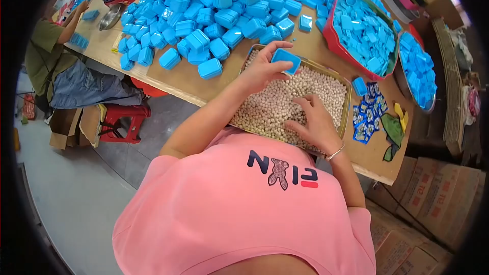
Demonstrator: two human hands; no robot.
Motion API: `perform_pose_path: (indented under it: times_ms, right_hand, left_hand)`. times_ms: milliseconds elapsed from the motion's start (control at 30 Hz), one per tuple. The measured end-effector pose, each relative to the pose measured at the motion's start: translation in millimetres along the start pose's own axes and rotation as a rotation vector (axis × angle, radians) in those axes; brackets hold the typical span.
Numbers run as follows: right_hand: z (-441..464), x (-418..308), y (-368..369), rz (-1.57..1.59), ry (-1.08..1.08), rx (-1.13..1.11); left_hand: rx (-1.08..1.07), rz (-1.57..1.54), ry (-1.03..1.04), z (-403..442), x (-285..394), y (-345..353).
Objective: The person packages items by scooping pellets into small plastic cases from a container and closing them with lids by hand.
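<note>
My left hand [264, 69] grips a small blue plastic box [288, 57], its hollow side facing up, above the far part of a rectangular tray [348, 103]. Small pale round beads [272, 103] fill the tray. My right hand [317, 121] lies on the beads near the tray's right front, thumb and fingers apart. Its fingertips touch the beads; whether any are between them I cannot make out. Past the tray, a big heap of closed blue boxes [224, 18] spreads over the table [196, 84].
A red-rimmed basket [331, 40] and a metal bowl [433, 99] hold blue box parts on the right. Dark blue printed packets [368, 114] and a green-yellow cloth [393, 130] lie nearby. Another person [48, 46] works at the left beside a red stool [133, 122]. Cartons [438, 193] stand lower right.
</note>
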State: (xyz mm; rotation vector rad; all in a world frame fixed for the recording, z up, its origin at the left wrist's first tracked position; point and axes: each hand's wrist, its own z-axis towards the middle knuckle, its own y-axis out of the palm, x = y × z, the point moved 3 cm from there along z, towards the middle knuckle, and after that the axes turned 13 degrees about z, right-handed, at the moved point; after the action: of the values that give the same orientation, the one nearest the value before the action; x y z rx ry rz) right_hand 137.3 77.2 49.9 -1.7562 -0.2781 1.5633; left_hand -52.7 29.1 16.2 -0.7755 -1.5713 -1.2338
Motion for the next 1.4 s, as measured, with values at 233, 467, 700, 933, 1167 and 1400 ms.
perform_pose_path:
  times_ms: [233,467,700,933,1167,1400]
  right_hand:
    - [-13.9,26.2,-1.0,0.187,0.072,-0.082]
    - [10.9,-2.6,-23.9,0.189,-0.036,0.135]
    - [8.7,1.5,-38.0,0.213,-0.016,0.395]
    - [-18.1,13.1,-9.3,-0.161,-0.033,0.055]
    - [-16.8,35.6,3.0,0.246,0.022,-0.120]
    - [10.2,-1.3,-31.6,0.228,-0.017,0.123]
  left_hand:
    - [-0.133,-0.034,-0.184,-3.1,-19.5,2.8]
    - [-0.257,0.103,-0.328,-16.1,-26.4,25.9]
    - [-0.210,0.039,-0.343,-17.2,-29.0,30.1]
    - [-0.085,-0.064,-0.283,-11.2,-14.8,27.1]
    - [-0.137,-0.128,-0.289,-7.4,-24.5,20.1]
    - [-0.258,-0.058,-0.349,-12.7,-30.2,33.7]
